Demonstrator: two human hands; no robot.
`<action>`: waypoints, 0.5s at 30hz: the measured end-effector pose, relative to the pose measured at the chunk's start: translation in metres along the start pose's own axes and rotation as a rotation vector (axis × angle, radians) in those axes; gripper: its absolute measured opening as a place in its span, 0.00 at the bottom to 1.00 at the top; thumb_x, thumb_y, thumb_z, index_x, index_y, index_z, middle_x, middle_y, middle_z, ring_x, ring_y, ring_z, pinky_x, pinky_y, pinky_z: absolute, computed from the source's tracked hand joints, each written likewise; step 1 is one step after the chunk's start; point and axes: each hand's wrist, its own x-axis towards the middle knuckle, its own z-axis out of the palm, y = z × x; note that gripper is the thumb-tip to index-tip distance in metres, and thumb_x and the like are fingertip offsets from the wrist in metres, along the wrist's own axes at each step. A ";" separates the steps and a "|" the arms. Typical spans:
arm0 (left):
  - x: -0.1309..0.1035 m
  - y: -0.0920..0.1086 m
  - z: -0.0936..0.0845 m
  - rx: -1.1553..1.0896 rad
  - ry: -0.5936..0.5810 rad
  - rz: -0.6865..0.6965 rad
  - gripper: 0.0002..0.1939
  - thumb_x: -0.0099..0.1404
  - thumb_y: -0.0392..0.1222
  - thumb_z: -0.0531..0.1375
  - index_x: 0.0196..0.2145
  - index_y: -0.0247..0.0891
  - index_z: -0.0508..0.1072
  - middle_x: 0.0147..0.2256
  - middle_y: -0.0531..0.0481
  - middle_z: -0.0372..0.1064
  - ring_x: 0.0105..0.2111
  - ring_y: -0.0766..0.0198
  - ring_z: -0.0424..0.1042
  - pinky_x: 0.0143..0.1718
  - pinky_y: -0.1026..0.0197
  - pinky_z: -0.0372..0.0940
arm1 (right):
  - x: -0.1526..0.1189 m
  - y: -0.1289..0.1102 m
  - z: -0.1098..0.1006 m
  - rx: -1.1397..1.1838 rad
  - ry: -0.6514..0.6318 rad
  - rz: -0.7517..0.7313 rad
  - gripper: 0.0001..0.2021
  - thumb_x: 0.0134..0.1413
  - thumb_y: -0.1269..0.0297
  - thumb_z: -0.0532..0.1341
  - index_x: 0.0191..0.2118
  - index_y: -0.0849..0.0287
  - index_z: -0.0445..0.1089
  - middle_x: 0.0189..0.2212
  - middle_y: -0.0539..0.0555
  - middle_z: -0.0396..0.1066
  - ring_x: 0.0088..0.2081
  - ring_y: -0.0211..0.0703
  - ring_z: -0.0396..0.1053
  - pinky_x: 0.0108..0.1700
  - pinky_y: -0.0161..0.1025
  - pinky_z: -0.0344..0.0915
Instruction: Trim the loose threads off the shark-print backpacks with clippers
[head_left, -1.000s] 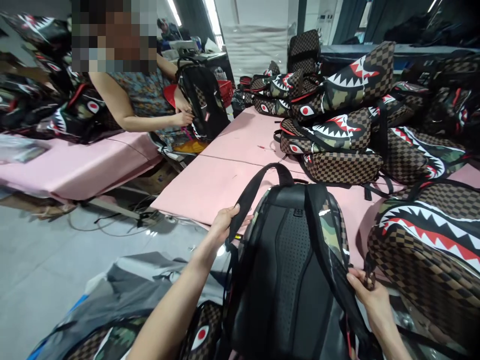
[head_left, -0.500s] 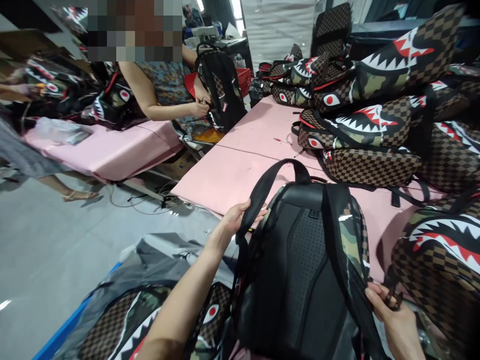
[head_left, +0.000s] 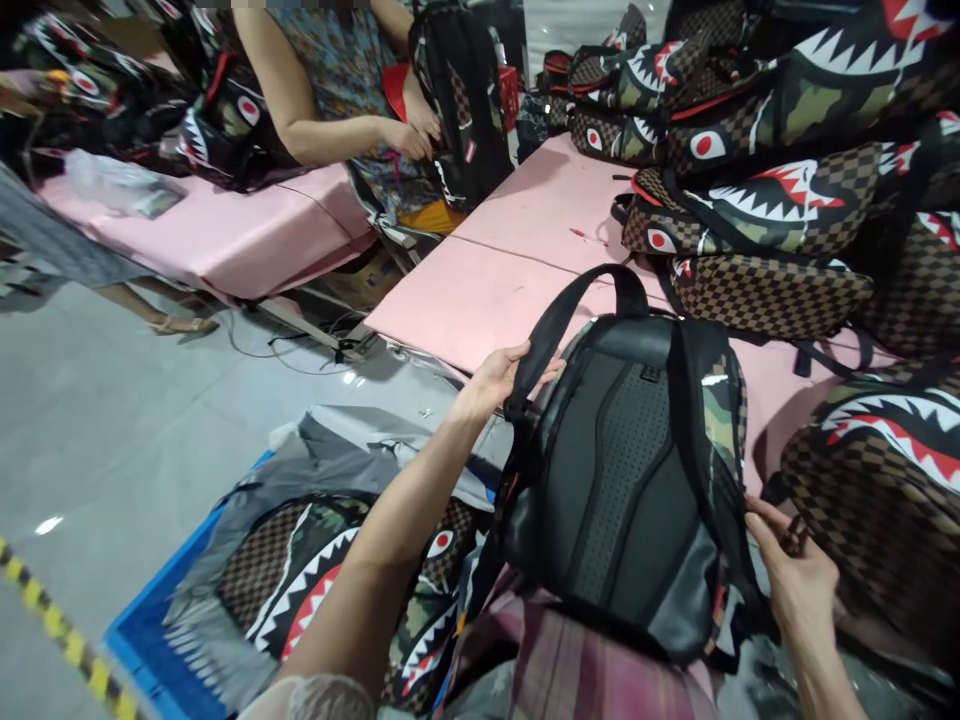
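Note:
In front of me a black backpack (head_left: 622, 450) stands tilted at the edge of the pink table, its padded back panel facing me. Its sides show camouflage and brown checks. My left hand (head_left: 510, 378) holds the backpack's left shoulder strap (head_left: 559, 325), thumb in front and fingers behind. Down at the backpack's right side, my right hand (head_left: 791, 565) pinches the edge near the lower strap. Something small and dark sits at the right hand's fingers, too unclear to name.
Shark-mouth backpacks (head_left: 795, 200) are piled on the pink table (head_left: 465, 290) at the right. Another backpack (head_left: 885, 450) lies close by my right hand. A blue crate (head_left: 161, 640) lined with grey plastic holds backpacks at lower left. A co-worker (head_left: 330, 100) handles a black backpack (head_left: 465, 120) across the table.
My view has tipped down, showing more of the crate and a plaid cloth below. The backpack has tilted back, its bottom edge now visible. Both hands keep their places on it.

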 end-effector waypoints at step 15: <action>-0.049 -0.090 -0.050 1.759 0.246 1.087 0.12 0.63 0.39 0.54 0.43 0.44 0.73 0.45 0.44 0.67 0.52 0.53 0.58 0.55 0.46 0.45 | -0.090 -0.025 0.001 -0.234 -0.132 -0.264 0.21 0.47 0.48 0.60 0.42 0.58 0.72 0.33 0.56 0.75 0.33 0.46 0.71 0.36 0.38 0.64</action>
